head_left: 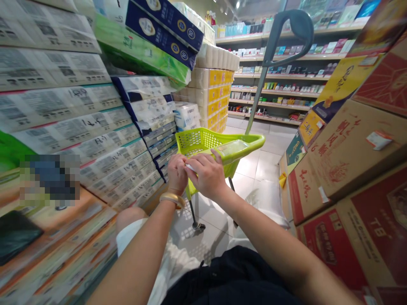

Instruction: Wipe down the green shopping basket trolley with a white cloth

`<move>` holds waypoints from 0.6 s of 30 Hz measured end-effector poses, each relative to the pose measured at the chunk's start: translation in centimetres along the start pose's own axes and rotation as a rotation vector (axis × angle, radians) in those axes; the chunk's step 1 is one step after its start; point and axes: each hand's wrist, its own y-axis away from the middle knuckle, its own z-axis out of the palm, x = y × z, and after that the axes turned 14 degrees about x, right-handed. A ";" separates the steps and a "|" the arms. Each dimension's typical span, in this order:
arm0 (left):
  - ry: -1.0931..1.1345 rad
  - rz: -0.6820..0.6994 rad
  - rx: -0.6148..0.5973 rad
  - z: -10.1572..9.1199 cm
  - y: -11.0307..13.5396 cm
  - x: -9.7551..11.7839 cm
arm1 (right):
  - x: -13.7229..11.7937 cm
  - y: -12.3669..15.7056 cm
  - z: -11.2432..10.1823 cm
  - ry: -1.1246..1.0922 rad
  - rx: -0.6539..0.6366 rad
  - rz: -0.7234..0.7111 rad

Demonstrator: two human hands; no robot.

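Observation:
My left hand (177, 173) and my right hand (206, 173) meet in front of me, fingers curled together around a small white thing (190, 167) that I cannot make out. A gold bangle (172, 199) sits on my left wrist. Just beyond the hands stands a lime green shopping basket (193, 142) on wheels. A clear flat package (231, 148) lies in it. The basket's grey pull handle (294, 31) rises up to the right.
Stacked tissue and paper packs (79, 123) wall the left side. Cardboard cartons (346, 156) are piled on the right. A tiled aisle (254, 163) runs ahead to shelves of goods (280, 89) at the back.

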 end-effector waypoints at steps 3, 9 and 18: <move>0.003 0.016 -0.005 -0.2 0.0 0.0 | 1.8 0.2 -0.7 0.038 0.006 0.000; 0.006 0.044 0.011 0.1 0.1 0.1 | 4.3 0.9 -1.4 0.111 0.167 0.082; 0.015 0.004 0.041 0.2 0.2 -0.3 | -0.5 0.9 0.6 -0.006 0.125 0.049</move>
